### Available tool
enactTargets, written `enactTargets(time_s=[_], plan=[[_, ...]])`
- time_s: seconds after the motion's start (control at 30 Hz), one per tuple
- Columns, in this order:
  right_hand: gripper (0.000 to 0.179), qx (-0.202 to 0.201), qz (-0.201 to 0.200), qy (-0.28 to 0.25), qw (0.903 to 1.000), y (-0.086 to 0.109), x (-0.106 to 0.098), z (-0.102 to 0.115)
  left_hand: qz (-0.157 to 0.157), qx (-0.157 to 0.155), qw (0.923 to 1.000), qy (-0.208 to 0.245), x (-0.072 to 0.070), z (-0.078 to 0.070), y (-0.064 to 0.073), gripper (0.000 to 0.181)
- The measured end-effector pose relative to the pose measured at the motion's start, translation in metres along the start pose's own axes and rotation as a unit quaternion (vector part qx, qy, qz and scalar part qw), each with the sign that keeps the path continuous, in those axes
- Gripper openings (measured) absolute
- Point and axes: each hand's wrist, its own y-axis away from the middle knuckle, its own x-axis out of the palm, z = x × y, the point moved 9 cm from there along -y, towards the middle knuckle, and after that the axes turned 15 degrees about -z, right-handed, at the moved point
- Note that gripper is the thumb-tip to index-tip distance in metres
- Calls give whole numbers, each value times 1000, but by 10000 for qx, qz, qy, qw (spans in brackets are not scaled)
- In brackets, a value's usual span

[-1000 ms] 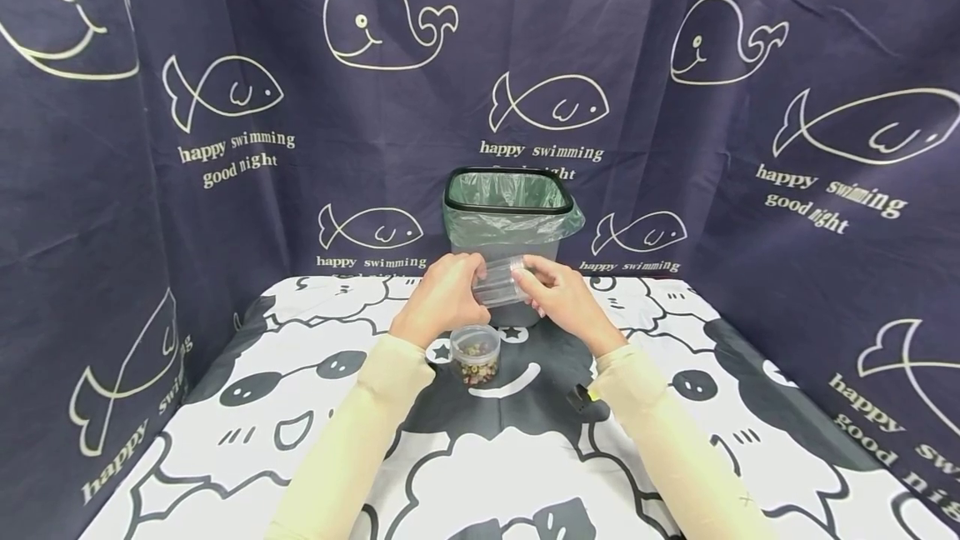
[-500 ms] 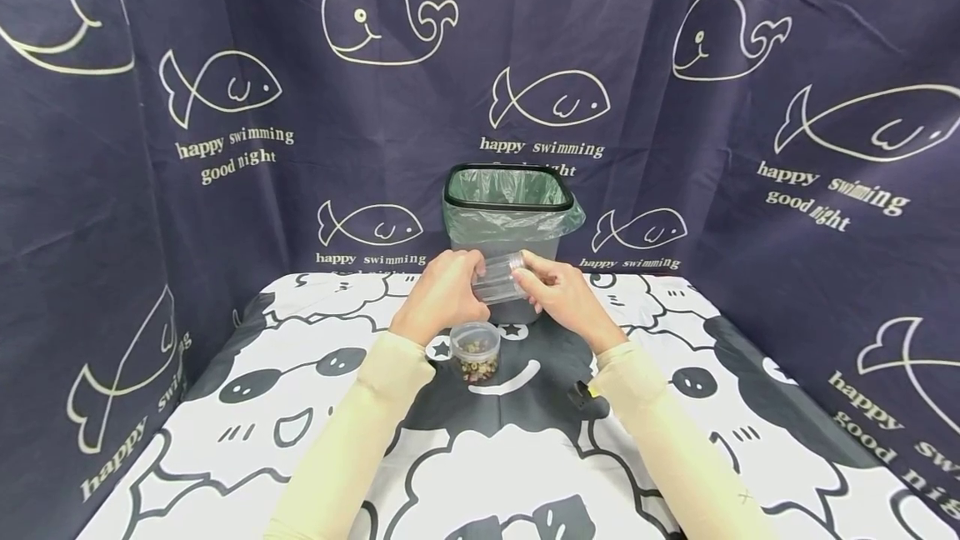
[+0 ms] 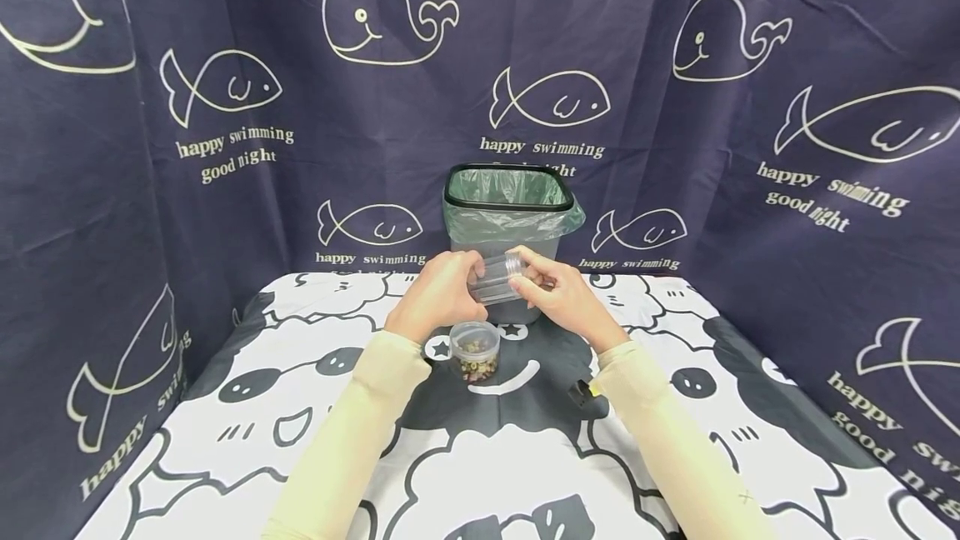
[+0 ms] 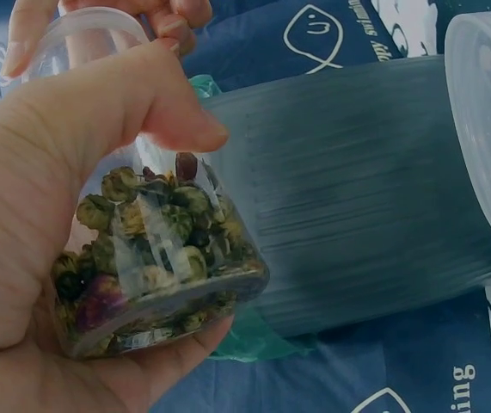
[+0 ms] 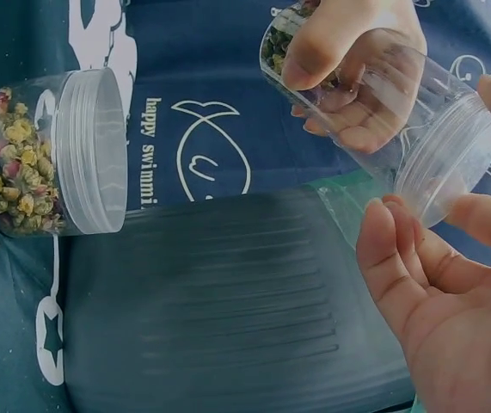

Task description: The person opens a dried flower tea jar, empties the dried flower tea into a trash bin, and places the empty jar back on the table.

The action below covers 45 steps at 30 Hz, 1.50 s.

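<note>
My left hand (image 3: 442, 290) grips a clear plastic jar (image 3: 495, 280) tilted on its side, its screw-lid end toward the right. Dried flower buds (image 4: 155, 249) lie gathered at the jar's base in the left wrist view. The thumb and fingers of my right hand (image 3: 558, 294) are curled around the clear lid (image 5: 460, 159) at the jar's other end. Below the hands on the cloth stands a second lidded jar (image 3: 476, 354), partly filled with yellow and pink dried buds (image 5: 23, 163).
A grey trash bin (image 3: 465, 244) with a black rim and green liner (image 3: 495, 227) stands right behind the hands. A small black object (image 3: 580, 394) with a yellow part is beside the right sleeve. Dark blue fish-print curtains (image 3: 630, 148) enclose the cartoon-print cloth (image 3: 315, 415).
The fingers of my right hand have shifted slightly left and up around the lid. My left hand keeps its grip on the jar, moving only a little left.
</note>
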Motion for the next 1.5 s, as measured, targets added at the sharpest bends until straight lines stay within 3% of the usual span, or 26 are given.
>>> enactTargets(time_s=[0.4,0.83,1.5], plan=[[52,78,46,-85,9999,-1,3,-1,90,-1,10000,34,0,1,0,48],[45,160,-232,72,9996,1,-2,0,155,44,9999,34,2,0,0,46],[34,1020,-602,2,9930,4,-7,-8,169,209,9996,-78,6,-3,0,48]])
